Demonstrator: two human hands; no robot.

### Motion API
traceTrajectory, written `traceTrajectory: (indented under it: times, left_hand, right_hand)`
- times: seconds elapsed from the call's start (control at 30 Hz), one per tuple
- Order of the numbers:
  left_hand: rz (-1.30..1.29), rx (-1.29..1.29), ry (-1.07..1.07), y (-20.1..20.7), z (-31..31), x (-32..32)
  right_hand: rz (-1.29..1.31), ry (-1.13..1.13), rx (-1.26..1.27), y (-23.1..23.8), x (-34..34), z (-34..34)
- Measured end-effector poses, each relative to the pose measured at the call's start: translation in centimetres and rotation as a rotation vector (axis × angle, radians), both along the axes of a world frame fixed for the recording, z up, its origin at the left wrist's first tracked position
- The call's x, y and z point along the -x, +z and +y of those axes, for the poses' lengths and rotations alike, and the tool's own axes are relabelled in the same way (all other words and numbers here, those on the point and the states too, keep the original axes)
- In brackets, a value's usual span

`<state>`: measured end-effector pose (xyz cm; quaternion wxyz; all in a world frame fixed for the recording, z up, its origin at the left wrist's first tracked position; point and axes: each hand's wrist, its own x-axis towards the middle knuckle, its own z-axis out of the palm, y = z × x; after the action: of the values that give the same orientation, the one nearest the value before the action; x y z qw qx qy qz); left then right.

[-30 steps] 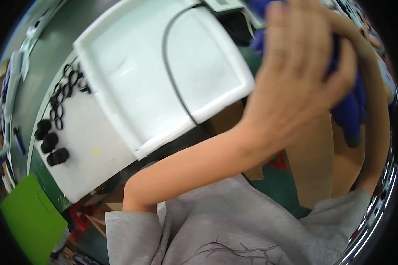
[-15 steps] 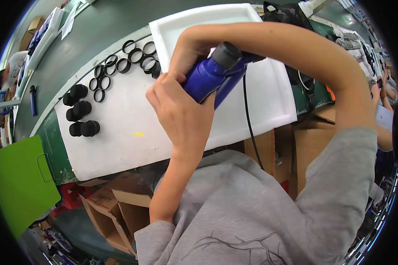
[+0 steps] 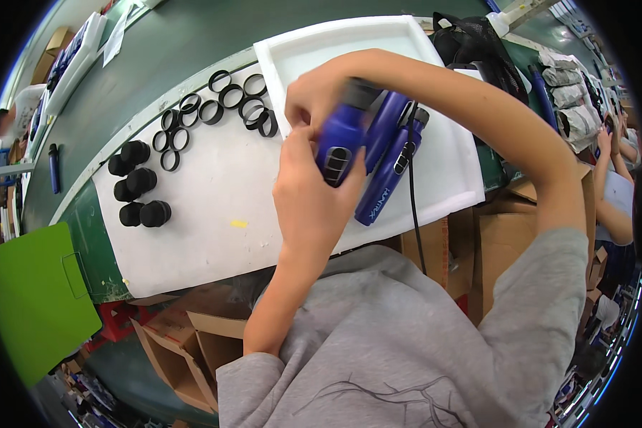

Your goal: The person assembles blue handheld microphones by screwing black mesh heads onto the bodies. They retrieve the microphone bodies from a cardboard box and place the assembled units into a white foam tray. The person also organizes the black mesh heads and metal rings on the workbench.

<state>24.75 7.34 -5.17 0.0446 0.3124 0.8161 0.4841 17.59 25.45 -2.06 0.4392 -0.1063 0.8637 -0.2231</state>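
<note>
A blue cylindrical device [image 3: 340,141] with a black end and an oval button panel is gripped in my left hand [image 3: 299,189], its thumb along the near side. My right hand [image 3: 317,89] reaches round from the far side, its fingers curled against the upper part of the same device; motion blurs it and hides the fingertips. Just right of the held piece, two more blue devices lie at a slant in the white foam tray [image 3: 460,160]. The nearer one [image 3: 386,182] shows its button panel.
Several black rings [image 3: 210,112] lie at the table's far left. Several black caps [image 3: 155,213] stand nearer. A black cord [image 3: 416,228] crosses the tray's front edge. Cardboard boxes [image 3: 214,324] sit below the table. A black mesh bag [image 3: 471,43] lies beyond the tray. Co-workers are at far right.
The held device has turned more upright, bringing its button panel into sight. My hands have shifted slightly right, uncovering the blue devices in the tray.
</note>
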Motion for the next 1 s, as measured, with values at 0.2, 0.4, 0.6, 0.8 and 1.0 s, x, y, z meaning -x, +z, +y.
traceTrajectory:
  times: [0.2,0.4,0.6,0.8,1.0]
  left_hand:
    - [-0.288,0.170,-0.072,0.6,0.1,2.4]
    - [-0.015,0.342,-0.154,-0.7,5.0,6.9]
    - [-0.097,0.368,-0.276,-1.6,7.1,7.1]
    - [-0.132,0.380,-0.279,-0.9,4.5,3.7]
    - [0.053,0.129,-0.226,-2.7,3.1,2.7]
  right_hand:
    - [1.078,-0.615,0.165,0.4,-8.6,5.4]
    - [0.536,-0.995,0.069,0.7,-20.4,-5.0]
    - [0.625,-1.246,-0.179,-0.8,-21.7,-10.2]
    - [0.628,-1.156,-0.388,-2.6,-20.2,-9.5]
    - [0.823,-1.167,-0.426,-3.0,-20.5,-7.5]
